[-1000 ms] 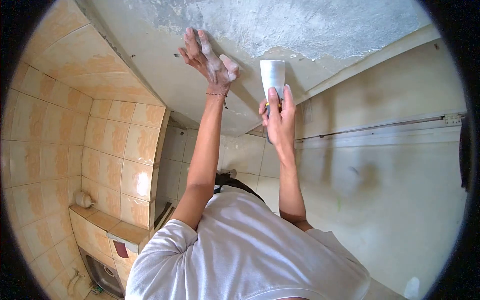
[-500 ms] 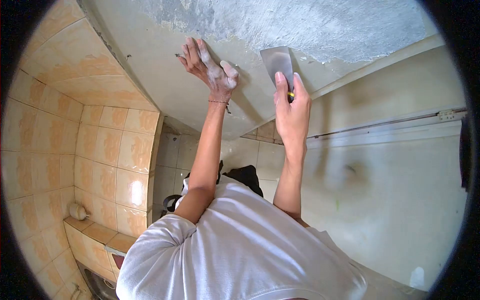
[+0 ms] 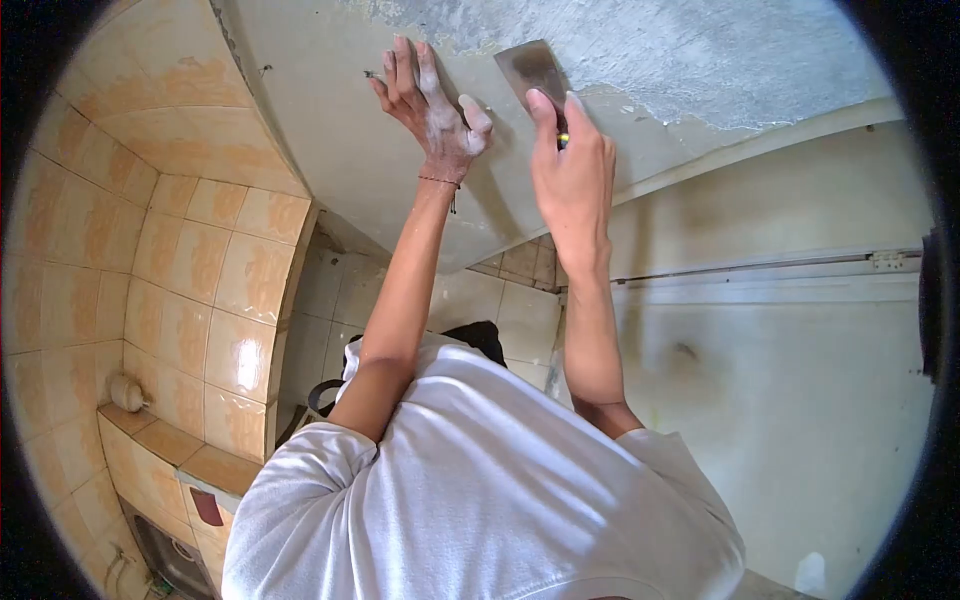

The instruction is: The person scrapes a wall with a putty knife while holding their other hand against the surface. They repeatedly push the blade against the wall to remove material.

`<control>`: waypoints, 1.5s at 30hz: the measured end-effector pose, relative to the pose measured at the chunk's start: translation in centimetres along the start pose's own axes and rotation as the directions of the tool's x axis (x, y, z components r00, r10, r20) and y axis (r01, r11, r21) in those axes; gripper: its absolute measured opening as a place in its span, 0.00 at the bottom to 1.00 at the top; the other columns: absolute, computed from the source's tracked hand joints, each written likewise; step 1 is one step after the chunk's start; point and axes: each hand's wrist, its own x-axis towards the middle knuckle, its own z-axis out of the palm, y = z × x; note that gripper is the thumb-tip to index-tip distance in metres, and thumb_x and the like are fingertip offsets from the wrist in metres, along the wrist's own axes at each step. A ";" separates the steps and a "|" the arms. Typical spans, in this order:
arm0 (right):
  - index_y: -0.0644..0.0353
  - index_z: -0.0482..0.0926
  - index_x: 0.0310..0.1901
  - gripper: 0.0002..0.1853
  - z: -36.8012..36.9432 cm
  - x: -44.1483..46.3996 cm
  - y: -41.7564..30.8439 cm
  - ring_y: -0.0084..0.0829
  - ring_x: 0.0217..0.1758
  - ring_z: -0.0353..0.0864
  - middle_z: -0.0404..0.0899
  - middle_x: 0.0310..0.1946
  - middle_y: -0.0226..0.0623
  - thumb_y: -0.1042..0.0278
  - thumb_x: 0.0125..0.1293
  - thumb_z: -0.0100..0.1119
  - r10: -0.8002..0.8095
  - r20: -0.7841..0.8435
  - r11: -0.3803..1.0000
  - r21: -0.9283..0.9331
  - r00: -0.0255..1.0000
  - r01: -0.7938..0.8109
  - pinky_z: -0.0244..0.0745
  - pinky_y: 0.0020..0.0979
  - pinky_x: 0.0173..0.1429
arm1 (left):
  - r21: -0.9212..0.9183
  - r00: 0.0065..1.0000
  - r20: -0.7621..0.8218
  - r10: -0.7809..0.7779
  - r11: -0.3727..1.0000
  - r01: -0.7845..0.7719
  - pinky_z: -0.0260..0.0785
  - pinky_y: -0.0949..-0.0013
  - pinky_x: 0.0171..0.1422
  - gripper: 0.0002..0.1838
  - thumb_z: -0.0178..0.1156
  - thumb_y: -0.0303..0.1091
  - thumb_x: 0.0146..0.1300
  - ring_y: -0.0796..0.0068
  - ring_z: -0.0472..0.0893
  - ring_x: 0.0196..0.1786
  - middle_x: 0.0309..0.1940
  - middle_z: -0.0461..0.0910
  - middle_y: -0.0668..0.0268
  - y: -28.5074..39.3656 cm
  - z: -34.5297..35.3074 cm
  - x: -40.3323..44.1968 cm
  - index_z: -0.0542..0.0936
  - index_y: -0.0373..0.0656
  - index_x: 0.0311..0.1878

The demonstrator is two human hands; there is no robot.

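My right hand [image 3: 575,165] grips a putty knife [image 3: 534,70] with a flat metal blade and a bit of yellow showing on its handle. The blade lies at the ragged border between the pale painted wall [image 3: 330,120] and a rough grey patch [image 3: 690,60] of bared surface. To the left, my left hand [image 3: 430,115] rests on the paint with its fingers spread, pale dust on its thumb and index finger. Most of the knife's handle is hidden inside my right hand.
Cream and orange tiles [image 3: 220,270] cover the wall at left, above a tiled ledge [image 3: 200,462] and a sink [image 3: 165,550]. A pale door [image 3: 800,400] stands at right. Floor tiles [image 3: 525,310] and something black [image 3: 475,340] show below.
The putty knife and my right hand have moved up and left along the patch's border, the blade tilting left. My left hand stays spread on the wall. The whole view has turned slightly.
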 end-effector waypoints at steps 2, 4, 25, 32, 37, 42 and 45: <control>0.66 0.77 0.38 0.20 0.7 -0.3 1.4 0.63 0.29 0.76 0.75 0.21 0.59 0.55 0.77 0.50 -0.115 -0.098 0.993 -0.028 0.989 0.112 0.66 0.55 0.34 | 0.000 1.000 -0.005 0.009 1.000 -0.009 0.28 0.39 0.81 0.42 0.46 0.47 0.59 0.47 0.49 0.80 0.77 0.54 0.48 0.0 0.0 0.1 0.59 0.35 0.76; 0.67 0.77 0.38 0.18 0.2 -0.5 1.6 0.63 0.29 0.76 0.74 0.21 0.59 0.57 0.77 0.51 -0.133 -0.095 0.991 -0.025 0.987 0.131 0.66 0.54 0.32 | 0.013 1.000 -0.015 0.009 1.000 -0.009 0.28 0.39 0.81 0.42 0.46 0.47 0.59 0.47 0.49 0.80 0.77 0.54 0.48 0.0 0.0 0.1 0.59 0.35 0.76; 0.69 0.74 0.37 0.18 -0.3 -0.2 1.4 0.63 0.26 0.75 0.73 0.19 0.61 0.59 0.78 0.50 -0.154 -0.106 0.988 -0.050 0.982 0.149 0.65 0.54 0.30 | 0.007 1.000 -0.014 0.008 1.000 -0.007 0.28 0.42 0.82 0.42 0.46 0.48 0.58 0.49 0.51 0.80 0.77 0.57 0.50 0.1 0.0 0.4 0.61 0.36 0.76; 0.69 0.74 0.36 0.18 0.4 -0.8 1.1 0.62 0.25 0.76 0.74 0.19 0.60 0.60 0.78 0.50 -0.099 -0.108 0.994 -0.049 0.989 0.094 0.66 0.54 0.30 | 0.005 1.000 -0.029 0.009 1.000 -0.009 0.28 0.41 0.82 0.43 0.46 0.50 0.59 0.49 0.50 0.80 0.77 0.56 0.49 -0.2 0.0 0.7 0.60 0.36 0.76; 0.67 0.73 0.34 0.18 0.7 -1.2 0.4 0.62 0.26 0.77 0.75 0.18 0.59 0.60 0.78 0.49 -0.150 -0.137 0.987 -0.082 0.979 0.140 0.67 0.55 0.30 | -0.009 1.000 -0.019 -0.001 1.000 0.001 0.27 0.40 0.81 0.44 0.48 0.48 0.56 0.49 0.50 0.80 0.77 0.56 0.51 0.1 -0.1 0.1 0.60 0.36 0.76; 0.68 0.73 0.35 0.18 0.6 -1.2 0.0 0.64 0.28 0.76 0.75 0.19 0.60 0.60 0.79 0.48 -0.052 -0.060 0.993 -0.106 0.997 0.046 0.67 0.55 0.31 | 0.022 1.000 -0.004 0.023 0.999 -0.023 0.30 0.40 0.80 0.39 0.41 0.50 0.68 0.47 0.50 0.80 0.77 0.55 0.47 0.2 -0.4 0.4 0.57 0.35 0.77; 0.69 0.75 0.37 0.19 1.4 -1.3 0.4 0.64 0.29 0.76 0.75 0.20 0.62 0.58 0.79 0.47 -0.176 -0.144 0.983 -0.068 0.974 0.168 0.67 0.56 0.32 | 0.014 1.000 -0.004 0.029 0.999 -0.029 0.30 0.40 0.80 0.39 0.41 0.49 0.67 0.47 0.50 0.80 0.77 0.54 0.48 0.1 -0.4 0.3 0.57 0.35 0.77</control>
